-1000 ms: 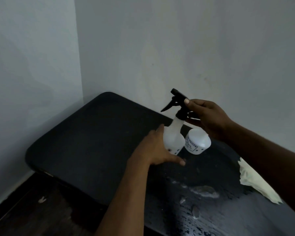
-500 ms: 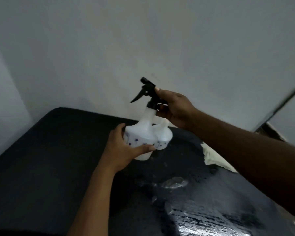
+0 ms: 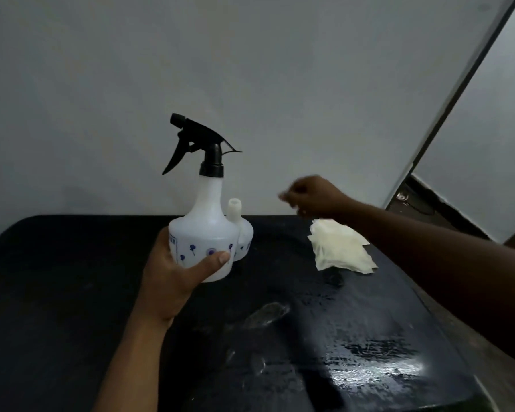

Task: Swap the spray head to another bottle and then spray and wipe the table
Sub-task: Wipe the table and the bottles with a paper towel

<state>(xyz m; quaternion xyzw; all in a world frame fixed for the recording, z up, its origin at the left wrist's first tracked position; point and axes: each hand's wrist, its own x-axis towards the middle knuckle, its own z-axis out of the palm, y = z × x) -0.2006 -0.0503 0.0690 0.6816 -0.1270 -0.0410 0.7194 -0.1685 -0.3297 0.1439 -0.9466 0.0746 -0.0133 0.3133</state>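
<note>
Two white bottles stand together on the wet black table (image 3: pixel 72 292).
Left hand (image 3: pixel 173 281) grips the near bottle (image 3: pixel 204 236), black spray head (image 3: pixel 198 144) fitted; the capless bottle (image 3: pixel 242 230) touches behind it. Right hand (image 3: pixel 312 196), blurred and loosely curled, empty, hovers above the far-right cloth (image 3: pixel 339 251).

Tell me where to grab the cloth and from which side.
Take the cloth by its raised, folded far edge, near the right hand, coming from above. It lies crumpled on the table, so its bunched folds likely give the fingers something to pinch, while its flatter near edge hugs the wet surface. The left hand holds the spray bottle.
</note>
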